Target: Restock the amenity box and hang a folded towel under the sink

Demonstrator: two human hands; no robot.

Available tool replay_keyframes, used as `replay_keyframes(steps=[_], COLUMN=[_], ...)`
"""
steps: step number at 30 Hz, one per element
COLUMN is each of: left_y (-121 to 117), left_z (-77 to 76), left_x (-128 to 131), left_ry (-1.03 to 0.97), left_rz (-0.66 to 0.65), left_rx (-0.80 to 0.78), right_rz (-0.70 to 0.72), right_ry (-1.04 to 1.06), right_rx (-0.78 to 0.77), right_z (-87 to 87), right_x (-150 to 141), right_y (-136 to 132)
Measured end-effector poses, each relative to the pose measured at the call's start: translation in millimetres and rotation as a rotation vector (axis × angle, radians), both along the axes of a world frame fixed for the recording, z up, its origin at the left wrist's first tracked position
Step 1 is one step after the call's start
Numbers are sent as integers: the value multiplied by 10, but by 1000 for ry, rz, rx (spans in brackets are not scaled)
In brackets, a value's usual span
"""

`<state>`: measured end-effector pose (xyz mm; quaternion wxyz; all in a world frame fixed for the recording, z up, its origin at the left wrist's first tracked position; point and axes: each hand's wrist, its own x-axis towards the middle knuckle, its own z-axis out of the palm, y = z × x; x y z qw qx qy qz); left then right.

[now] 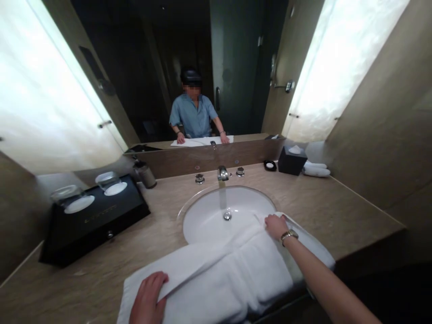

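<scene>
Looking down from your head camera, your left hand (147, 298) presses flat, fingers spread, on the white towel (216, 279) at the lower left of the frame. Your right hand (276, 226), wearing a watch (289, 235), rests palm-down on the towel's far edge at centre right. The towel lies across the counter's (337, 211) front edge and overlaps the sink's (216, 216) near rim. Behind the basin stand the faucet (222, 173) and two knobs. A black tray (94, 216) with glasses fills the left; a tissue box (292, 159) and rolled towels (315, 170) sit upper right.
</scene>
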<state>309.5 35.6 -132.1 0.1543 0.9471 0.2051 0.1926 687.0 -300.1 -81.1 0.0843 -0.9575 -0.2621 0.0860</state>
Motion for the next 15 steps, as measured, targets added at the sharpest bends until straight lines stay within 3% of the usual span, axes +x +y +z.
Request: replay_keyframes(steps=[3, 8, 11, 15], left_y=[129, 320, 316, 241], left_z=[149, 84, -20, 58], left_x=[-56, -403, -569, -584], left_ry=[-29, -33, -17, 68], left_rz=[99, 173, 196, 350], left_rx=[-78, -52, -62, -160], right_rz=[-64, -293, -324, -218], right_ry=[57, 52, 54, 56], right_rx=[153, 491, 549, 562], right_z=[97, 259, 131, -200], right_x=[364, 628, 491, 304], right_y=[-256, -1309, -1832, -2037])
